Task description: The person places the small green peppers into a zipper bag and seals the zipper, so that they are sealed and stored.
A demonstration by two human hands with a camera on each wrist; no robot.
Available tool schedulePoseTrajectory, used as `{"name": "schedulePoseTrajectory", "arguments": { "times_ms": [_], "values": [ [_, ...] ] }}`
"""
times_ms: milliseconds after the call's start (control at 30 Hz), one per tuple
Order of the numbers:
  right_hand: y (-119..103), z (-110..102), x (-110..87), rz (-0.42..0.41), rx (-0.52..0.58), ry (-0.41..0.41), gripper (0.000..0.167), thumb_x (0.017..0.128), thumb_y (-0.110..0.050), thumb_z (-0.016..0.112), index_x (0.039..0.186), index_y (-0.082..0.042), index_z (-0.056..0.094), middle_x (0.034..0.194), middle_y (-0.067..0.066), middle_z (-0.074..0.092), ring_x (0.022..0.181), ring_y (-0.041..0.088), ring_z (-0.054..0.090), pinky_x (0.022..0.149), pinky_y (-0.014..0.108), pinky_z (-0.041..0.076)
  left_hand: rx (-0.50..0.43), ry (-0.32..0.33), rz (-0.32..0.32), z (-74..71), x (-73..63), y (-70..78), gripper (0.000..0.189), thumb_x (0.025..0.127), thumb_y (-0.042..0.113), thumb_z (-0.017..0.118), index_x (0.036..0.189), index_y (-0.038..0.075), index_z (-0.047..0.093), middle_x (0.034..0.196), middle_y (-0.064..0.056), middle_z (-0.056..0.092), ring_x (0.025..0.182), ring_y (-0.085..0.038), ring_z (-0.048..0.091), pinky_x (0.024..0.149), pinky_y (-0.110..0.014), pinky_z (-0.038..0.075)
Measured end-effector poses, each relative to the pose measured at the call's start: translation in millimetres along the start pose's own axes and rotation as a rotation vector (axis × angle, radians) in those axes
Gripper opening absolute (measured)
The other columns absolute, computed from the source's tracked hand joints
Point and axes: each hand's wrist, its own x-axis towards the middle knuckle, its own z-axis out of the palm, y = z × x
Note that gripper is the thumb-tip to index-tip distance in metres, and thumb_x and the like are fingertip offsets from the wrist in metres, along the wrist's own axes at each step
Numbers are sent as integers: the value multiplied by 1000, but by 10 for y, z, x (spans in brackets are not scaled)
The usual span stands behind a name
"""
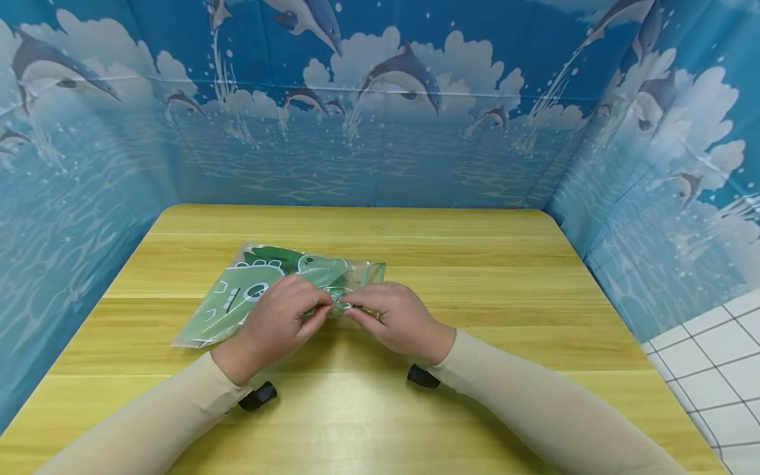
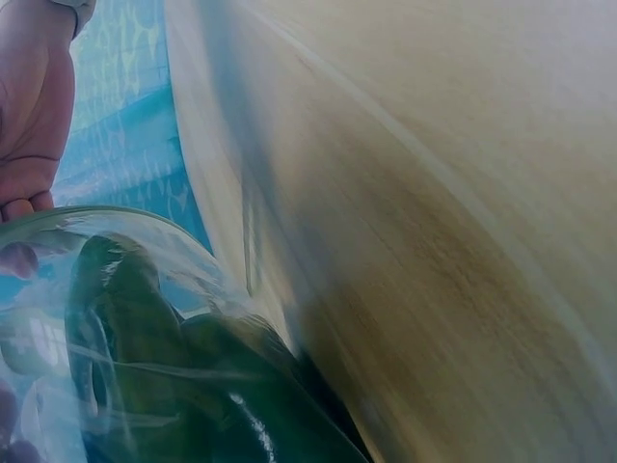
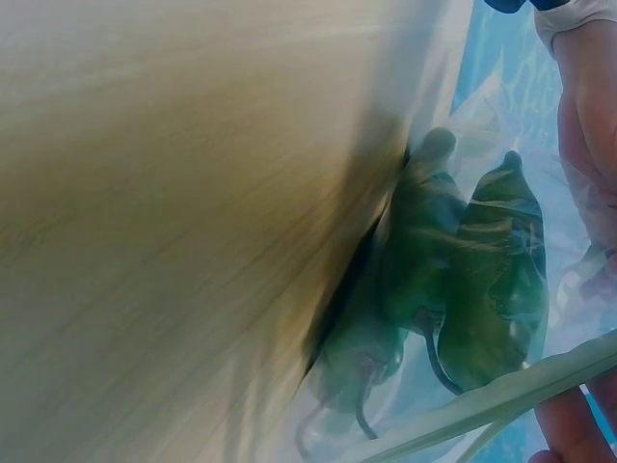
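A clear plastic zip bag (image 1: pixel 210 313) with a pale green cartoon print lies on the table, its mouth toward the right. Green peppers (image 3: pixel 494 280) with thin curved stems show through the plastic in the right wrist view. My left hand (image 1: pixel 284 320) pinches the bag's mouth edge between thumb and forefinger. Close beside it, fingertips almost meeting, my right hand (image 1: pixel 399 315) pinches the same edge. A green zip strip (image 3: pixel 482 410) crosses the lower right of the right wrist view. Dark green peppers (image 2: pixel 145 347) also show inside the bag in the left wrist view.
The bag lies on a yellow wood-grain table (image 1: pixel 475 264) with rounded far corners. A blue dolphin-print curtain (image 1: pixel 380 152) hangs behind it and along both sides. White tiles (image 1: pixel 718 343) show at the lower right.
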Motion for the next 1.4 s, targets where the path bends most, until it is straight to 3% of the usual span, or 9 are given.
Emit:
{"name": "schedulePoseTrajectory", "arguments": {
  "times_ms": [1000,1400],
  "values": [
    [28,-31,3,5,-38,-43,17,101,-17,71,116,-14,80,109,-3,80,84,8,70,82,30,59,15,23,56,-21,3,16,7,88,6,73,90,13,73,77,4,67,76,-16,59,70,-36,49],
    [50,-34,-8,6,-69,-47,17,101,-17,71,115,-12,80,107,-1,81,89,11,74,84,32,60,3,39,59,-37,6,6,9,89,6,71,90,14,72,77,5,66,76,-15,58,71,-36,48]
  ]
}}
